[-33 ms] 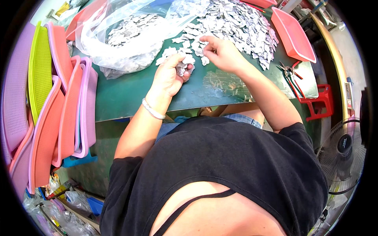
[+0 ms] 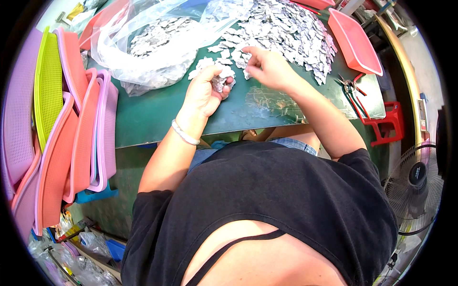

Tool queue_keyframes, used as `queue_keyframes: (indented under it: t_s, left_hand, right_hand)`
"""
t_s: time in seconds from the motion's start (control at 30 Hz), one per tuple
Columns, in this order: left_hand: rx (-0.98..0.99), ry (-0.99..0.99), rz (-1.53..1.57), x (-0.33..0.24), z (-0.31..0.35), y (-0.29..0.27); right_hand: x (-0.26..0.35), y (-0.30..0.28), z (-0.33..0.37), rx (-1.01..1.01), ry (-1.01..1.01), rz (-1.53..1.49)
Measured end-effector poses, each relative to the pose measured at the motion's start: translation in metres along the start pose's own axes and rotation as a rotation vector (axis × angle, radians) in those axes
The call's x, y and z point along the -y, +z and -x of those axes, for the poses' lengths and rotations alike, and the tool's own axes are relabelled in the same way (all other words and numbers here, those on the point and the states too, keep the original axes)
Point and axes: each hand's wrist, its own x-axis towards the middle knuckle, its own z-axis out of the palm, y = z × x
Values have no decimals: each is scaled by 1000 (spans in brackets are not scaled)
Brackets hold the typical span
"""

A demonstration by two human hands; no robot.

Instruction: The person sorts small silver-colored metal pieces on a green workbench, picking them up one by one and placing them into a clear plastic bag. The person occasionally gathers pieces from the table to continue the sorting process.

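Observation:
My left hand (image 2: 204,90) is closed around a handful of small flat silver-grey metal pieces (image 2: 222,82), which show between its thumb and fingers. My right hand (image 2: 272,69) hovers at the near edge of a broad heap of the same pieces (image 2: 281,28). Its index finger and thumb are apart, beside a few loose pieces (image 2: 241,59); no piece is plainly gripped. The other right-hand fingers curl under and are partly hidden. A clear plastic bag (image 2: 112,57) holding more of these pieces stands left of my hands on the green table (image 2: 157,112).
Stacked purple, coral and lime plastic baskets (image 2: 76,138) stand along the left. At the right are a pink tray (image 2: 355,40), red-handled cutters (image 2: 353,93), a red stool (image 2: 389,124) and a fan (image 2: 415,178). The table's front edge runs close to my body.
The thumb of my right hand has shifted slightly down and left, near the loose pieces. My left hand stays almost still with its handful.

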Motion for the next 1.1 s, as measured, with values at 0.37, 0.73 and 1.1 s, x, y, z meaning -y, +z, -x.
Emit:
queue_keyframes:
  t_s: [0.37,0.73,1.1]
  left_hand:
    - [49,-66,-5,-1,-3,-4]
    - [87,-66,-143,9,-4,2]
    - [75,399,-291,-71,11,44]
  right_hand:
    - [-12,5,13,-105,28,107]
    - [13,-10,7,55,319,-743]
    - [-5,14,-17,-79,-233,330]
